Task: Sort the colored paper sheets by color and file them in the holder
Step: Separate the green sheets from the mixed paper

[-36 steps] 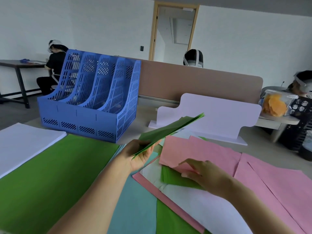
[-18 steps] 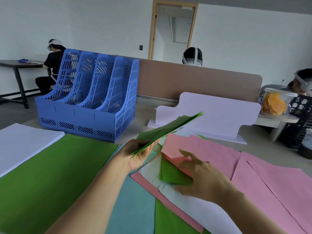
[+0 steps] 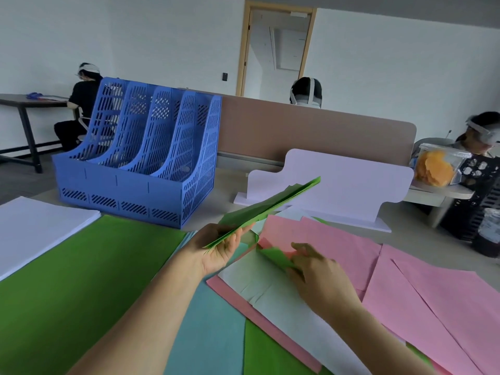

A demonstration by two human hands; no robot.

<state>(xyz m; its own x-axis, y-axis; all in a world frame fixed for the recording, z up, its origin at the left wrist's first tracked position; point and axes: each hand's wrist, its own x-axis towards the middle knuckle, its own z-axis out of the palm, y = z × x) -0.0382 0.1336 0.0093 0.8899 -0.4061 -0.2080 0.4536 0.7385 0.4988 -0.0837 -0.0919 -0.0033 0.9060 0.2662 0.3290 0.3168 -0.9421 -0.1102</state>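
L hand (image 3: 220, 249), ctr of frame, palm up, thumb and fingers clamped on the near end of a green stack (image 3: 266, 208). The stack is off the table, seen almost edge-on, slanting up toward right of ctr.

R hand (image 3: 319, 277) is just below and right of it, back to the camera. Its fingers curl down onto a loose green sheet (image 3: 276, 257) and look to pinch its edge, though the tips are blurred. That sheet is creased, its far part tucked under the pink sheets (image 3: 338, 239) and its near part over a white sheet (image 3: 273, 290).

Holder (image 3: 140, 161): blue, four slots, upright on the table, upper left of ctr, well apart from both hands.

Left side: green pile (image 3: 81, 280) lying flat, w/ a white pile (image 3: 35, 228) just beside it at the far-left edge. A light-blue sheet (image 3: 208, 320) lies at bottom ctr, partly under the L forearm. More pink covers the lower right.

A white stand (image 3: 338, 182) sits behind the pink, right of ctr. A jar (image 3: 435, 169) w/ orange contents is at the right edge. Bkgd: a seated person (image 3: 84, 104) at upper left, two more at top ctr and far right.
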